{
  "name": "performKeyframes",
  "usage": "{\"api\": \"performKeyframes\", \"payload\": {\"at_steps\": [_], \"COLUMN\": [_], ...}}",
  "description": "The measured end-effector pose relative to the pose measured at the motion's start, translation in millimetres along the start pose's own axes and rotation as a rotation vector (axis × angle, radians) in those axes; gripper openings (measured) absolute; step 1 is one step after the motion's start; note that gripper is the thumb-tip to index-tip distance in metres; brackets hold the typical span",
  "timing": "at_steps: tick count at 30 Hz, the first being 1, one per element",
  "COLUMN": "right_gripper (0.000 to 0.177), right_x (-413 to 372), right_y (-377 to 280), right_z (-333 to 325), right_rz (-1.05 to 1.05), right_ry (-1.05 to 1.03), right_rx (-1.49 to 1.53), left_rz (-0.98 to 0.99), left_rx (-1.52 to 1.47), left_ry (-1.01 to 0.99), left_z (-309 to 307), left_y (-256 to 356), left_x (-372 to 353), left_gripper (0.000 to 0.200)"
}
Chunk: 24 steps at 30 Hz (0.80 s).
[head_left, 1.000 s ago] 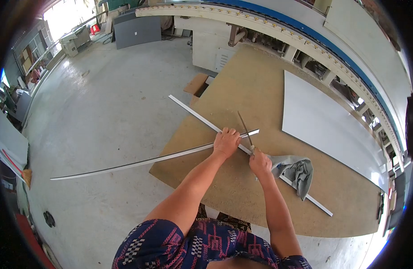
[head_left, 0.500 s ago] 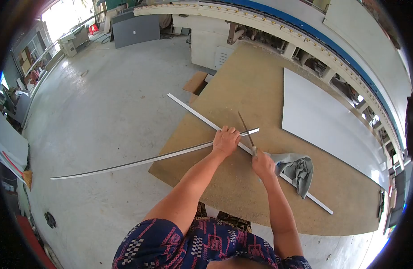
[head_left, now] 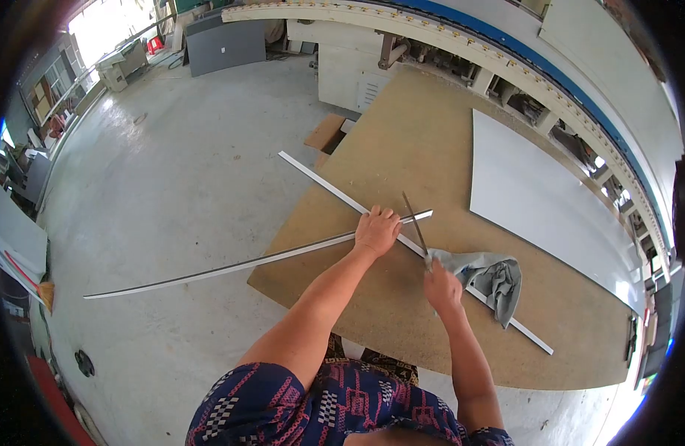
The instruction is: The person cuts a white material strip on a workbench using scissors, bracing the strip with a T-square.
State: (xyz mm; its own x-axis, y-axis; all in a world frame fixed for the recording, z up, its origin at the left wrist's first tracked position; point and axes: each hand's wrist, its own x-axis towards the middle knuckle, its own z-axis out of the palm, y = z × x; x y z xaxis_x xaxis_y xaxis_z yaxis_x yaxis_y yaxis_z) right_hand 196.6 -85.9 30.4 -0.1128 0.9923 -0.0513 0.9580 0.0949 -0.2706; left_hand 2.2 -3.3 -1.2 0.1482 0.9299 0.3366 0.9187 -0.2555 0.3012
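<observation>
Left hand (head_left: 378,231) is clamped over a long, narrow strip with white and dark faces (head_left: 283,253), right where it crosses a plain white strip (head_left: 320,181). Fingers curled down over the pair; whether the thumb hooks underneath, can't tell. Looks like the lower strip acts as a prop, lifting the upper one off the brown board tabletop (head_left: 372,297), with the hand near the crossing to limit wobble. Only a short end sticks out past the fingers; the long tail runs off the table edge, over the grey floor (head_left: 171,171).

Right hand (head_left: 441,286) is clenched round the pale handle of a thin, dark, straight blade tool (head_left: 412,214). Blade crosses the short end just beside the left fingers — contact with it can't be confirmed from this angle. Grip sits on the near side, blade pointing away from the body, probably so the forearm lines up with it.

Left forearm reaches diagonally up and inward, right one nearly straight ahead, both palms down as far as visible. Crumpled grey cloth (head_left: 506,279) lies over the plain strip, just beside the right hand. Large white panel (head_left: 536,186) lies farther right, apart from both hands.
</observation>
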Motion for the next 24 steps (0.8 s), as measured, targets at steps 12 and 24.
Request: {"api": "performKeyframes", "payload": {"at_steps": [12,24], "right_gripper": [0.040,0.038], "right_x": [-25,38], "right_y": [-3,-12], "right_z": [-7,11], "right_rz": [0.056,-0.017], "right_ry": [-0.082,0.006], "right_rx": [-0.003,0.010], "left_rz": [-0.017,-0.009], "left_rx": [-0.006,0.004], "left_ry": [0.008,0.004], "left_z": [3,1], "left_y": [-3,2], "left_x": [1,-1], "left_gripper": [0.019,0.018]}}
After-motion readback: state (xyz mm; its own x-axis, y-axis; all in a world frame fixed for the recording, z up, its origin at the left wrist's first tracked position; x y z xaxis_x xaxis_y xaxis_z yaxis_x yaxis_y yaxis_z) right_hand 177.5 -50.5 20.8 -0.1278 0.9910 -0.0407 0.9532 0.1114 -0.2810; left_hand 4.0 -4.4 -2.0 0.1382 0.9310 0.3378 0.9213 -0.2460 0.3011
